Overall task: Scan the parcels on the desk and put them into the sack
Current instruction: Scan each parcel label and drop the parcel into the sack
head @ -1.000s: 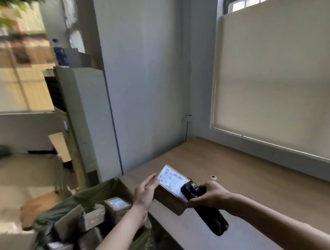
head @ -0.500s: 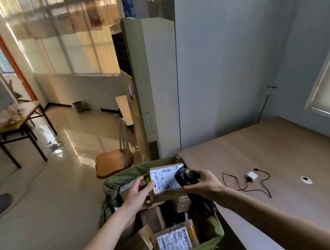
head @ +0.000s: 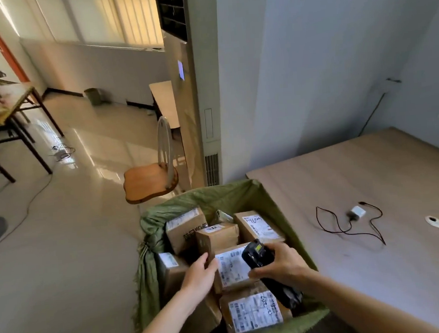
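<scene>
The green sack (head: 215,196) stands open against the desk's left edge, holding several labelled cardboard parcels. One brown parcel (head: 232,268), white label up, lies on top of the others in the middle of the sack. My left hand (head: 198,275) touches this parcel's left edge with fairly straight fingers. My right hand (head: 281,264) grips a black handheld scanner (head: 257,253) just above the parcel's right side, its small screen facing up. Another labelled parcel (head: 254,313) lies nearer to me, below the scanner.
The wooden desk (head: 369,176) on the right carries a white charger (head: 356,212) with a black cable and a small round white thing (head: 433,221). A wooden chair (head: 150,181) and a tall air-conditioner unit (head: 195,103) stand behind the sack. A table stands far left.
My view swung from the desk to over the sack. The parcel went from held above the desk down into the sack onto the other parcels. The scanner stayed beside its label.
</scene>
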Demonstrator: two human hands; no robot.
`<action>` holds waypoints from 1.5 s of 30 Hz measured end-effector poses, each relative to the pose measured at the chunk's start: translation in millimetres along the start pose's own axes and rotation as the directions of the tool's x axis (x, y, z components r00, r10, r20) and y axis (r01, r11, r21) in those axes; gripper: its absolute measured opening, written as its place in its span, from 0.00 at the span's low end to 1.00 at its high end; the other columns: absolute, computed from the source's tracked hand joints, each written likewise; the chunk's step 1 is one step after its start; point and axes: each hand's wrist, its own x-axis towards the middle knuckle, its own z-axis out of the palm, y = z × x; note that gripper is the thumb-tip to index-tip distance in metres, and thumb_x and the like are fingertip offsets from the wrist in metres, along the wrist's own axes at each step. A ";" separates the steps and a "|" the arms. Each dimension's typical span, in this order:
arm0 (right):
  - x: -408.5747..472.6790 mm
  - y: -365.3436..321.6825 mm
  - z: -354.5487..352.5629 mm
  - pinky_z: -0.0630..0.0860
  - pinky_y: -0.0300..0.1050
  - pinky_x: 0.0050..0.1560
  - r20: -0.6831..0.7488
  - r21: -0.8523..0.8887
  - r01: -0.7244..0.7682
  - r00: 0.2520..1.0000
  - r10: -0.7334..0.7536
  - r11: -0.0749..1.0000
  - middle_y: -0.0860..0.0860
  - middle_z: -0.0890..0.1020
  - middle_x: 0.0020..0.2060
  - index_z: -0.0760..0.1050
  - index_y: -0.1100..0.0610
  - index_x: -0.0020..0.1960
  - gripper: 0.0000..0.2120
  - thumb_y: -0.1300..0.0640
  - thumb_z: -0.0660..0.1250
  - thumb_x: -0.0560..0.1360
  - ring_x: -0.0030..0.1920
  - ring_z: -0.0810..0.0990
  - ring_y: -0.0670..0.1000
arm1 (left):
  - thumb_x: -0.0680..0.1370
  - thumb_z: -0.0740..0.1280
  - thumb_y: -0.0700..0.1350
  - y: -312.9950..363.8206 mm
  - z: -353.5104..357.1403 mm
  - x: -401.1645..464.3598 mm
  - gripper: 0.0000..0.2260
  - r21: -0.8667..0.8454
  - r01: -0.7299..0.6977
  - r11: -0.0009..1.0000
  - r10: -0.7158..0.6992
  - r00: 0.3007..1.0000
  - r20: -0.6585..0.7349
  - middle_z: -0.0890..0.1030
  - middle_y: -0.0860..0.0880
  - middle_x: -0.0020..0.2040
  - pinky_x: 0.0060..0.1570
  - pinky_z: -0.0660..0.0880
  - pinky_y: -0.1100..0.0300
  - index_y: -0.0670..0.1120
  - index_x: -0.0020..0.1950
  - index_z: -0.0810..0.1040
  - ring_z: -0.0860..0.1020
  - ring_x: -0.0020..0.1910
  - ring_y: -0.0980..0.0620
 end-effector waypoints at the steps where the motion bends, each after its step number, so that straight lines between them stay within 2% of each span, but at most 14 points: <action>1: 0.8 3.1 -0.1 0.83 0.40 0.47 -0.019 -0.045 -0.005 1.000 0.004 0.999 0.44 0.85 0.48 0.79 0.44 0.60 0.31 0.38 0.82 0.61 0.45 0.84 0.42 | 0.83 0.59 0.57 -0.8 1.5 1.1 0.27 0.065 -0.003 0.998 0.003 1.000 -0.010 0.65 0.48 0.78 0.75 0.63 0.49 0.49 0.80 0.61 0.64 0.77 0.46; 6: -11.8 10.2 -14.0 0.84 0.42 0.50 -0.067 -0.059 -0.031 0.997 0.027 0.998 0.44 0.85 0.49 0.77 0.44 0.65 0.36 0.39 0.83 0.60 0.46 0.84 0.43 | 0.83 0.59 0.56 6.3 -15.8 1.2 0.23 0.245 -0.130 0.961 0.131 0.991 0.011 0.68 0.48 0.76 0.70 0.67 0.52 0.50 0.77 0.66 0.68 0.73 0.47; 9: -31.2 9.1 -35.6 0.79 0.35 0.47 -0.130 -0.041 -0.046 0.991 0.040 0.998 0.43 0.83 0.51 0.76 0.45 0.66 0.35 0.42 0.83 0.63 0.48 0.82 0.42 | 0.83 0.61 0.54 36.0 -29.1 0.5 0.19 0.264 -0.269 0.926 0.273 0.962 0.023 0.72 0.51 0.73 0.68 0.69 0.54 0.51 0.74 0.72 0.71 0.70 0.50; 11: -48.7 12.7 -54.4 0.74 0.31 0.41 -0.192 -0.046 -0.061 0.980 0.052 0.997 0.43 0.83 0.51 0.76 0.45 0.66 0.34 0.41 0.82 0.63 0.47 0.81 0.41 | 0.82 0.63 0.53 63.5 -30.0 -5.0 0.17 0.257 -0.363 0.896 0.367 0.930 0.034 0.74 0.52 0.71 0.66 0.70 0.55 0.52 0.71 0.75 0.73 0.68 0.52; 15: -98.4 23.0 -100.3 0.77 0.33 0.40 -0.299 -0.046 -0.109 0.950 0.090 0.993 0.44 0.83 0.47 0.77 0.47 0.65 0.32 0.40 0.81 0.65 0.44 0.82 0.42 | 0.82 0.64 0.54 123.2 -10.6 -35.9 0.18 0.248 -0.535 0.808 0.526 0.844 0.108 0.71 0.53 0.74 0.71 0.66 0.52 0.54 0.72 0.74 0.69 0.72 0.52; 20: -192.0 47.8 -168.2 0.82 0.43 0.47 -0.494 -0.022 -0.189 0.856 0.153 0.982 0.45 0.84 0.48 0.76 0.46 0.63 0.35 0.36 0.80 0.61 0.45 0.83 0.46 | 0.81 0.66 0.55 200.5 43.1 -100.3 0.22 0.232 -0.697 0.678 0.665 0.717 0.211 0.70 0.52 0.75 0.71 0.63 0.56 0.52 0.74 0.72 0.67 0.74 0.51; 24: -297.8 92.8 -212.6 0.81 0.43 0.48 -0.650 0.015 -0.229 0.738 0.184 0.973 0.43 0.85 0.50 0.78 0.42 0.64 0.34 0.34 0.79 0.60 0.48 0.83 0.46 | 0.78 0.67 0.60 250.5 116.2 -172.4 0.25 0.198 -0.790 0.580 0.724 0.611 0.320 0.72 0.53 0.74 0.70 0.68 0.51 0.56 0.74 0.71 0.70 0.73 0.50; 28: -420.7 154.6 -235.9 0.81 0.44 0.50 -0.754 0.095 -0.293 0.603 0.261 0.951 0.42 0.86 0.50 0.80 0.39 0.63 0.33 0.34 0.78 0.59 0.49 0.84 0.47 | 0.67 0.67 0.71 280.5 214.0 -250.1 0.35 0.115 -0.853 0.508 0.743 0.502 0.443 0.76 0.52 0.70 0.70 0.71 0.51 0.58 0.71 0.74 0.73 0.70 0.50; 30: -485.7 189.6 -239.7 0.81 0.43 0.51 -0.778 0.145 -0.338 0.542 0.318 0.930 0.41 0.86 0.50 0.81 0.38 0.61 0.30 0.34 0.78 0.60 0.49 0.84 0.47 | 0.70 0.68 0.68 284.8 271.1 -304.0 0.32 0.069 -0.882 0.467 0.742 0.433 0.512 0.77 0.50 0.70 0.70 0.70 0.52 0.56 0.70 0.75 0.73 0.70 0.49; 32: -549.7 223.3 -239.9 0.79 0.42 0.48 -0.785 0.205 -0.390 0.482 0.389 0.897 0.40 0.86 0.47 0.82 0.38 0.57 0.27 0.34 0.78 0.60 0.48 0.83 0.47 | 0.77 0.70 0.58 280.5 326.8 -364.6 0.23 0.043 -0.917 0.396 0.743 0.348 0.572 0.77 0.49 0.70 0.69 0.68 0.56 0.52 0.70 0.76 0.73 0.70 0.49; 34: -612.8 257.4 -234.7 0.79 0.41 0.46 -0.792 0.260 -0.437 0.413 0.449 0.861 0.40 0.85 0.45 0.82 0.38 0.56 0.29 0.31 0.75 0.57 0.47 0.83 0.48 | 0.79 0.69 0.54 272.0 384.3 -422.1 0.20 0.009 -0.946 0.323 0.733 0.256 0.630 0.77 0.49 0.70 0.68 0.65 0.60 0.50 0.71 0.76 0.72 0.71 0.50; 38: -738.3 318.1 -205.4 0.82 0.45 0.48 -0.784 0.353 -0.539 0.276 0.557 0.765 0.42 0.85 0.44 0.82 0.40 0.53 0.27 0.31 0.74 0.57 0.46 0.83 0.49 | 0.80 0.68 0.55 241.1 493.3 -523.1 0.20 -0.096 -0.974 0.205 0.672 0.068 0.737 0.76 0.49 0.71 0.68 0.64 0.61 0.50 0.70 0.77 0.71 0.72 0.50; 42: -850.9 363.7 -167.6 0.82 0.46 0.52 -0.735 0.469 -0.632 0.108 0.669 0.617 0.47 0.86 0.51 0.81 0.40 0.64 0.34 0.32 0.75 0.59 0.51 0.83 0.52 | 0.79 0.67 0.58 201.2 578.9 -612.5 0.20 -0.209 -0.967 0.144 0.580 -0.089 0.809 0.76 0.51 0.71 0.68 0.65 0.58 0.53 0.70 0.77 0.71 0.72 0.51; 45: -915.1 398.9 -143.1 0.79 0.44 0.50 -0.689 0.599 -0.602 -0.051 0.723 0.528 0.46 0.86 0.46 0.84 0.39 0.56 0.31 0.30 0.74 0.54 0.51 0.82 0.52 | 0.80 0.67 0.57 173.4 632.8 -667.9 0.20 -0.272 -0.956 0.109 0.497 -0.185 0.848 0.76 0.50 0.71 0.68 0.65 0.58 0.51 0.70 0.77 0.71 0.71 0.51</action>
